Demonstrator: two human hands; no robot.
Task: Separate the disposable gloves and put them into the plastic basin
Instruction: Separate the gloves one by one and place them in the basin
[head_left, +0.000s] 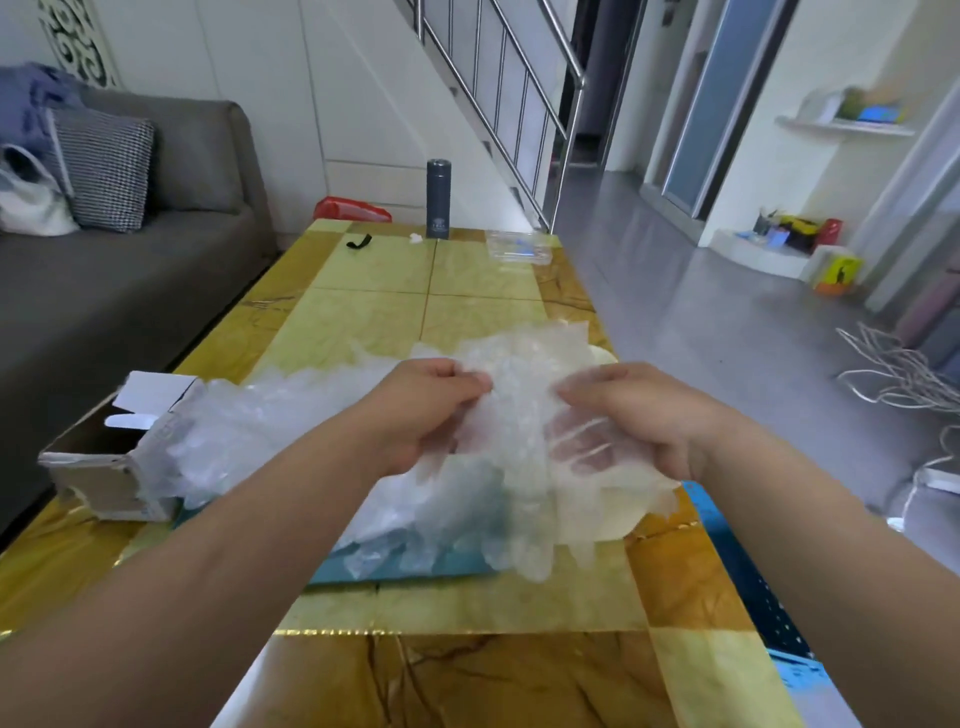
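Observation:
Both hands hold a bunch of thin clear disposable gloves (519, 415) above the yellow table. My left hand (426, 410) pinches the bunch at its upper left edge. My right hand (628, 415) grips it from the right, its fingers showing through the film. A loose heap of more clear gloves (270, 421) spreads to the left, reaching an open cardboard box (104, 457). Under the held bunch lies a pale cream basin (608, 519), mostly covered by gloves; only parts of its rim show.
A teal mat (415, 569) lies under the heap. At the table's far end stand a dark flask (438, 199), a clear plastic pack (518, 248) and a black strap (359, 241). A grey sofa (130, 270) runs along the left. A blue crate (753, 587) sits at the right edge.

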